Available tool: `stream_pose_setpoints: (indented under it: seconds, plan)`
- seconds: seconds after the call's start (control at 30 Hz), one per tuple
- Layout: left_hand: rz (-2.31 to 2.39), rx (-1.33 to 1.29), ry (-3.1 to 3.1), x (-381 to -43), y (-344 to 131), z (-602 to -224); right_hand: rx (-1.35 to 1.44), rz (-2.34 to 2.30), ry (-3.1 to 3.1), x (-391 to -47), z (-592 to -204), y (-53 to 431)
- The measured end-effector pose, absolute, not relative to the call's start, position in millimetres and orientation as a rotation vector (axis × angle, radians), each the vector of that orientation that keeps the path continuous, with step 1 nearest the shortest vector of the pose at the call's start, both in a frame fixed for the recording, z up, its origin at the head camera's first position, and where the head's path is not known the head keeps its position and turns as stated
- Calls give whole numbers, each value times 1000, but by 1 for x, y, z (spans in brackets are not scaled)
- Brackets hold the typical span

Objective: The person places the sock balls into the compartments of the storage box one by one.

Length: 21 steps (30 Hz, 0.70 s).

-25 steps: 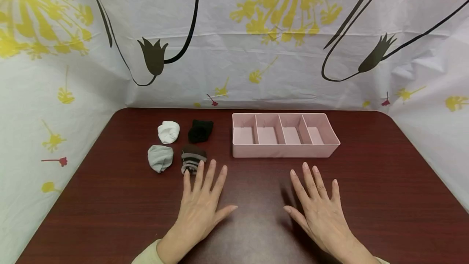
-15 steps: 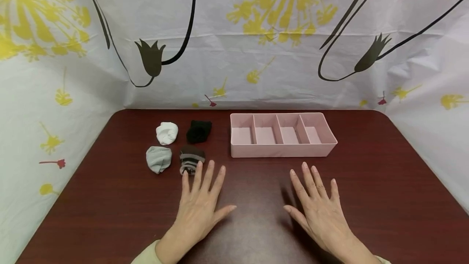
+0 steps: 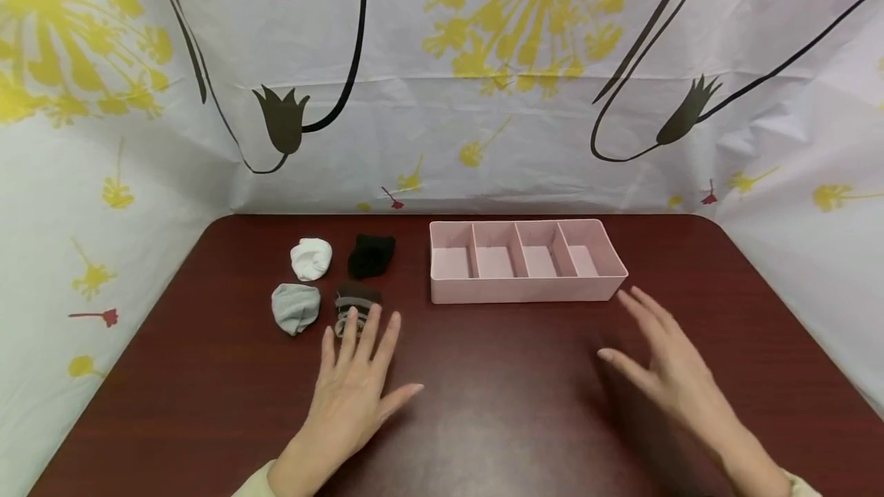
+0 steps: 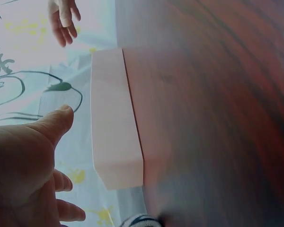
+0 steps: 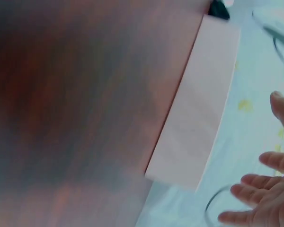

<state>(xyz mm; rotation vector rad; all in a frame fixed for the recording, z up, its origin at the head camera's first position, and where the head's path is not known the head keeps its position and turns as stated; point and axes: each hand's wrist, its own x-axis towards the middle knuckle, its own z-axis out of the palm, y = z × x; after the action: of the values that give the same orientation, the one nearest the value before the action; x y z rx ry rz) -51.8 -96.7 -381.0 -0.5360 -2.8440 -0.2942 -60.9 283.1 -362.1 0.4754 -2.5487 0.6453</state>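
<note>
My left hand [image 3: 351, 393] is spread, palm down, its fingertips overlapping the near edge of a striped brown-and-grey balled sock [image 3: 355, 297]. Around that lie three more balled socks: light grey [image 3: 295, 308], white [image 3: 311, 259] and black [image 3: 371, 255]. My right hand [image 3: 677, 370] hovers by the near right corner of a pink box [image 3: 525, 290], thumb apart from its extended fingers and nothing held. Three dividers split the box into compartments with bare floors. In the right wrist view the fingers [image 5: 248, 191] are loosely extended beside the box's outer wall.
A dark red-brown wooden table [image 3: 483, 405] carries everything. White sheeting [image 3: 414, 121] with yellow and dark flower prints hangs behind the table and along both sides.
My right hand has moved right and slightly up toward the box's right corner, turning and drawing its fingers together. My left hand has shifted slightly left. The socks and box stay put.
</note>
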Motion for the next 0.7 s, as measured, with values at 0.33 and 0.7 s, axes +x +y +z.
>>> stream_pose_setpoints:
  seconds: [0.33, 0.7]
  plan:
    - [-389, -504, -2855, -65, -117, -378, 343, 846, -2758, -111, -359, 340]
    - [-528, -496, -2824, -88, -135, -375, 421, 965, -2848, -159, -360, 361]
